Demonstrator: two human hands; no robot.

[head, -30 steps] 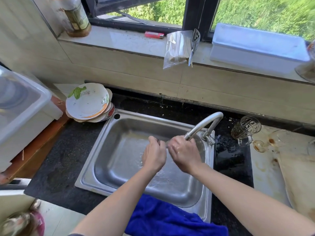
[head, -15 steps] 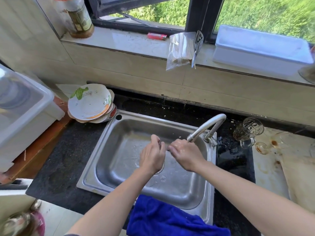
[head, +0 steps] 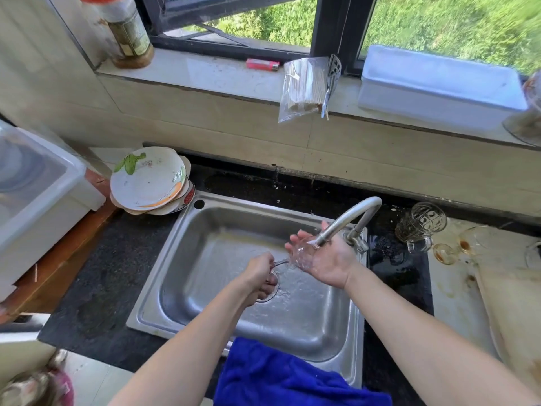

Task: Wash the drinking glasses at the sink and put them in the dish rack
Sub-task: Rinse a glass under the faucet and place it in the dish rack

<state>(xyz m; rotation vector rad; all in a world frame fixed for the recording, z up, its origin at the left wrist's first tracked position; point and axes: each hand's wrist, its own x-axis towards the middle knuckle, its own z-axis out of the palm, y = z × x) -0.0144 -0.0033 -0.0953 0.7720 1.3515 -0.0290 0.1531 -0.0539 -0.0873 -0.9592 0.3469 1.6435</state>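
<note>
Glass [head: 303, 257]: stemmed, tilted over the sink [head: 187, 259], bowl beneath the faucet [head: 351, 215].
Left hand [head: 259, 278]: fingers curled round the stem.
Right hand [head: 328, 260]: palm up, fingers spread, cradling the bowl.

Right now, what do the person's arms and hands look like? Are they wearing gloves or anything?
No gloves. The left hand and right hand are bare, with no rings, watch or bracelets showing. The left arm and right arm are bare too, with no sleeves in view up to the picture's edge. The right hand looks wet and shiny.
</note>
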